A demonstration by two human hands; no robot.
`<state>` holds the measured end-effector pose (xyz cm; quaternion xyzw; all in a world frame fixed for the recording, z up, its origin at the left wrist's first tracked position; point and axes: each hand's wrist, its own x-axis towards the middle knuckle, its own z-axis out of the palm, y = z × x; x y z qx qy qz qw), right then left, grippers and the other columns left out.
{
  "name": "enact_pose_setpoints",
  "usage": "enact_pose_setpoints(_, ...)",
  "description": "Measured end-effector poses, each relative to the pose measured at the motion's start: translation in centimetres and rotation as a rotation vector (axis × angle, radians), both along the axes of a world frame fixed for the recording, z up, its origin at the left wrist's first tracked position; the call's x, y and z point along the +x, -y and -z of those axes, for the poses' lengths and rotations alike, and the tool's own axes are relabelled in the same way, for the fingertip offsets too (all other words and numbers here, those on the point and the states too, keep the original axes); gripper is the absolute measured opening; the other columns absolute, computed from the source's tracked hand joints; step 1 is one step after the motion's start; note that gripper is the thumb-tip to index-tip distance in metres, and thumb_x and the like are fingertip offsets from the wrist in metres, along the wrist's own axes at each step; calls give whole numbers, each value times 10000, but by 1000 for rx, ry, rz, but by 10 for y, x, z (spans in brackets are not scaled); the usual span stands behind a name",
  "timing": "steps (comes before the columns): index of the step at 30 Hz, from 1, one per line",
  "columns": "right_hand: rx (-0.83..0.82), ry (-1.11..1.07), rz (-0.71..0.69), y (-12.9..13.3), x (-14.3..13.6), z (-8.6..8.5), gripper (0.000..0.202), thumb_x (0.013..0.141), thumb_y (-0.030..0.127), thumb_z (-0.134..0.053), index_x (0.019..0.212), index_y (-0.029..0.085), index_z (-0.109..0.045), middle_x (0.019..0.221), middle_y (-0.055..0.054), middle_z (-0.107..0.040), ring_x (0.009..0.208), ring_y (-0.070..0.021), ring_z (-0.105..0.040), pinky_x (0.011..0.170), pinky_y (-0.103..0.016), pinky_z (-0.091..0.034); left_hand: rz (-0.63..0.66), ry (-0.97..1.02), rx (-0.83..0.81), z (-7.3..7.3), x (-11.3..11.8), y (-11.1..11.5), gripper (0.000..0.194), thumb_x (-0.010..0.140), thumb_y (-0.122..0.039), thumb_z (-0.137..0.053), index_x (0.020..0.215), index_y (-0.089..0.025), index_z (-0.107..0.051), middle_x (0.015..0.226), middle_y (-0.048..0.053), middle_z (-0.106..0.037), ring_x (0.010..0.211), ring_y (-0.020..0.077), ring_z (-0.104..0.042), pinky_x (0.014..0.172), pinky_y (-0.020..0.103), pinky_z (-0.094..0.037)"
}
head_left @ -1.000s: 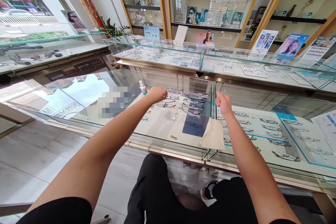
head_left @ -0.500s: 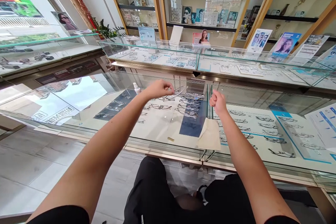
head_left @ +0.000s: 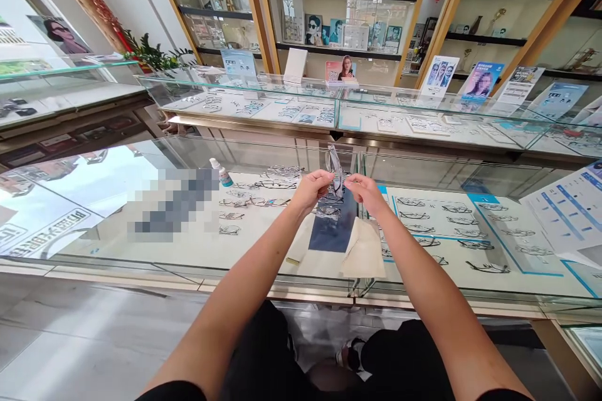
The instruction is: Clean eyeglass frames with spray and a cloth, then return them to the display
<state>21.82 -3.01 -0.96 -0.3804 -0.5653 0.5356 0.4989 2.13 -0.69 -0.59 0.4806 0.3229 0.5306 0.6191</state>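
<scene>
Glasses (head_left: 335, 163) at my twelve o'clock, above the desk (head_left: 263, 254). Left hand (head_left: 312, 190) had carried them inward, pinched. Right hand (head_left: 367, 193), unclenched, met them from four o'clock; I couldn't tell its grip. Handling had turned two-handed.

No word can be read with certainty. Boxed block lettering (head_left: 63, 230) shows in the reflection on the near counter's (head_left: 181, 260) left end, its letters unclear. Print on the bottle (head_left: 224, 177), the far pink card (head_left: 335, 71), the far-right blue poster (head_left: 480, 83) and the right leaflet (head_left: 571, 213) is too small.
</scene>
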Motion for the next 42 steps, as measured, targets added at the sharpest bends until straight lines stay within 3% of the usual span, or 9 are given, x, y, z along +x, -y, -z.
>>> enact_pose_setpoints(5, 8, 29, 85, 1, -4, 1, 440, 751, 609, -845, 949, 231, -739, 501, 99, -339, 481, -98, -233, 503, -300, -160, 67, -105, 3, 3, -6, -1, 511, 589, -565, -974, 720, -179, -666, 530, -78, -390, 493, 55, -260, 524, 257, -201)
enact_pose_setpoints(10, 6, 41, 109, 2, -4, -2, 442, 699, 607, -869, 854, 223, -715, 498, 100, -337, 494, -91, -225, 524, -296, -150, 58, -201, 59, 6, -7, 0, 479, 637, -591, -943, 738, -185, -708, 593, -43, -479, 555, 88, -351, 571, 278, -261)
enact_pose_setpoints(17, 1, 19, 71, 5, -4, -3, 385, 736, 559, -879, 804, 234, -685, 507, 107, -317, 496, -91, -215, 526, -295, -176, 45, -244, 178, 3, -6, 3, 415, 713, -575, -905, 753, -196, -740, 748, 9, -626, 732, 153, -497, 736, 311, -397)
enact_pose_setpoints(27, -69, -35, -2, 6, -7, -4, 420, 702, 556, -910, 777, 235, -650, 509, 111, -324, 487, -83, -209, 519, -289, -149, 68, -238, 163, 8, -8, 1, 426, 716, -581, -909, 749, -194, -736, 756, 9, -587, 727, 148, -469, 692, 293, -379)
enact_pose_setpoints(35, -84, -54, -30, 10, -9, -8, 434, 702, 557, -909, 762, 240, -618, 520, 110, -322, 495, -84, -201, 524, -287, -159, 73, -240, 170, 2, -6, 6, 446, 709, -598, -904, 744, -196, -715, 752, 6, -585, 714, 146, -472, 695, 295, -396)
enact_pose_setpoints(42, -58, -39, 36, 7, -8, -5, 409, 700, 548, -907, 810, 240, -661, 529, 108, -321, 504, -91, -200, 529, -292, -157, 76, -220, 159, 1, -7, 8, 462, 702, -607, -911, 756, -194, -711, 801, 21, -650, 751, 158, -542, 742, 306, -434)
